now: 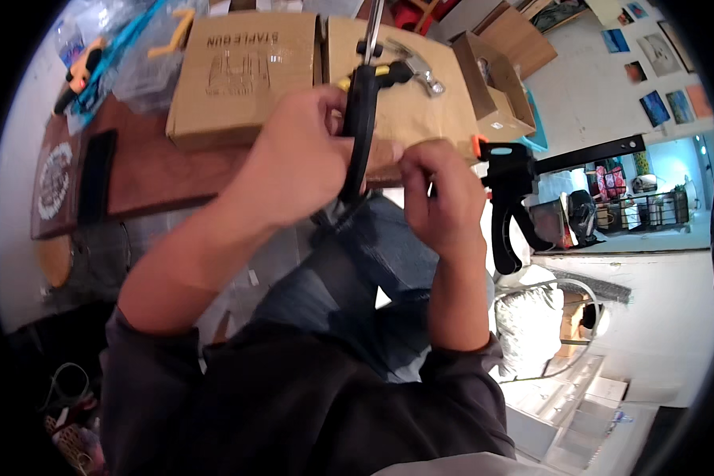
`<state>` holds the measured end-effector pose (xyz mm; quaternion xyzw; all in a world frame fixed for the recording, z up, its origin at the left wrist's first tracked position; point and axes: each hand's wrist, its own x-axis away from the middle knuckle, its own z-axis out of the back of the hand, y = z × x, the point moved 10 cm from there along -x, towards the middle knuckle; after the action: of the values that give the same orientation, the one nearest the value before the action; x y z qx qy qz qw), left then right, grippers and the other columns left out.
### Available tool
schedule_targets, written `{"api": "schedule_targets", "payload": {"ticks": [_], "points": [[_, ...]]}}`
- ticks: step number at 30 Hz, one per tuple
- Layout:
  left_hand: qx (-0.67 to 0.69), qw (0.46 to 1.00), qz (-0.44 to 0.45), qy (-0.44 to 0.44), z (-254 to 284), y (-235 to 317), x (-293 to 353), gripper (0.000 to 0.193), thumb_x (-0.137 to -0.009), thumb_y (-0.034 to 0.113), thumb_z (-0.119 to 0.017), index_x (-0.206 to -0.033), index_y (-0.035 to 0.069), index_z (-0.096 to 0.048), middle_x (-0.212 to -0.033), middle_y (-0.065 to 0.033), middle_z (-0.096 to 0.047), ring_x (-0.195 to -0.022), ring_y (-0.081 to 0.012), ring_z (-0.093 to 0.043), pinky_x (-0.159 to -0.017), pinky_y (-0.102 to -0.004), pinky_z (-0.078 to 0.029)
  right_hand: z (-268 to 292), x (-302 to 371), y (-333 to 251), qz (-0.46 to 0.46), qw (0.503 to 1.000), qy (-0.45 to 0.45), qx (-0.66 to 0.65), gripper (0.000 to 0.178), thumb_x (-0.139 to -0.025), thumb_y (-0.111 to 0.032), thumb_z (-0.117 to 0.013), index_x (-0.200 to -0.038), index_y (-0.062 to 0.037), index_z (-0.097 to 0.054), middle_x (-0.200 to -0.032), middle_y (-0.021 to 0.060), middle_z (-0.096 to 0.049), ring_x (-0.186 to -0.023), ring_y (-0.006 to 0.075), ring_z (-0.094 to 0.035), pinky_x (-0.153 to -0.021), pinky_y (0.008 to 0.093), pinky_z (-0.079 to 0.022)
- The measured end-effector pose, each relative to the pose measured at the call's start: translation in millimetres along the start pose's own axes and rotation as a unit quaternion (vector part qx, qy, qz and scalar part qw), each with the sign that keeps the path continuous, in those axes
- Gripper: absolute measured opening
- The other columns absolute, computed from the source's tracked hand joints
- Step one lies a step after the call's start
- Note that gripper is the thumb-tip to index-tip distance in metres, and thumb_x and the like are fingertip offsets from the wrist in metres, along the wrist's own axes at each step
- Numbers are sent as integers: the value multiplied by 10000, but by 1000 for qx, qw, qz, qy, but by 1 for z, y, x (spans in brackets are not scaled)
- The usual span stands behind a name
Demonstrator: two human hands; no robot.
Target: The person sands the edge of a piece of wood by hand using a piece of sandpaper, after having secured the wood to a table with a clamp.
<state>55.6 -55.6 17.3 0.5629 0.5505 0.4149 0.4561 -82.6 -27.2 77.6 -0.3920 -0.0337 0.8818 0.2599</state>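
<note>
A black bar clamp (362,119) with a bright metal bar stands upright at the edge of the brown wooden tabletop (159,178). My left hand (305,159) is closed right behind its black handle, fingers curled; one digit reaches past the handle to the right. The handle hides what those fingers hold. Just right of it, my right hand (444,194) is closed in a pinch, its fingertips close to the left hand's digit. Whatever lies in that pinch is too small or hidden to name. A second black clamp (512,178) with orange pads sits at the right, its bar pointing right.
Two cardboard boxes, one closed (246,71) and one beneath a claw hammer (420,75), lie on the tabletop. An open cardboard box (496,87) stands behind right. Clear plastic bags (147,75) fill the far left. My legs (349,278) are below the table edge.
</note>
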Motion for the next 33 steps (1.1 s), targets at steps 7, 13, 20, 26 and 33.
{"api": "schedule_targets", "payload": {"ticks": [7, 13, 20, 26, 33], "points": [[49, 999, -4, 0, -8, -3, -3, 367, -798, 1, -833, -1043, 5, -560, -790, -79, -669, -647, -150, -653, -555, -264, -510, -1, 6, 7, 7, 1000, 6, 7, 213, -819, 88, -694, -985, 2, -592, -840, 147, -655, -714, 326, -667, -623, 398, -534], [75, 996, -16, 45, -7, 5, -11, 411, -766, -63, -815, -1060, 6, -536, -832, -100, -678, -741, -173, -677, -681, -283, -551, -1, 7, 20, -48, 993, 99, -46, 132, -872, 38, -696, -983, -11, -644, -841, 132, -667, -696, 279, -680, -604, 363, -546], [-151, 987, -52, -29, -11, 28, -37, 383, -802, 26, -842, -1077, 21, -574, -903, -58, -680, -845, -120, -670, -759, -258, -547, -34, 23, 81, -382, 804, 36, -453, 105, -1007, -87, -641, -996, 16, -663, -809, 41, -681, -633, 84, -630, -516, 226, -491], [-256, 963, -67, -52, -24, 32, -50, 359, -816, 74, -849, -1065, 20, -597, -907, -59, -690, -827, -110, -670, -728, -255, -550, -42, 28, 96, -401, 775, 20, -488, 122, -989, -99, -661, -982, 22, -667, -783, 33, -676, -613, 76, -620, -499, 217, -482], [-229, 970, -76, -34, -20, 28, -47, 356, -832, 99, -844, -1070, 3, -597, -871, -64, -691, -747, -110, -653, -655, -262, -544, -48, 28, 98, -393, 776, 45, -491, 125, -980, -114, -676, -961, 9, -669, -764, 23, -663, -587, 58, -574, -486, 197, -418]]}}
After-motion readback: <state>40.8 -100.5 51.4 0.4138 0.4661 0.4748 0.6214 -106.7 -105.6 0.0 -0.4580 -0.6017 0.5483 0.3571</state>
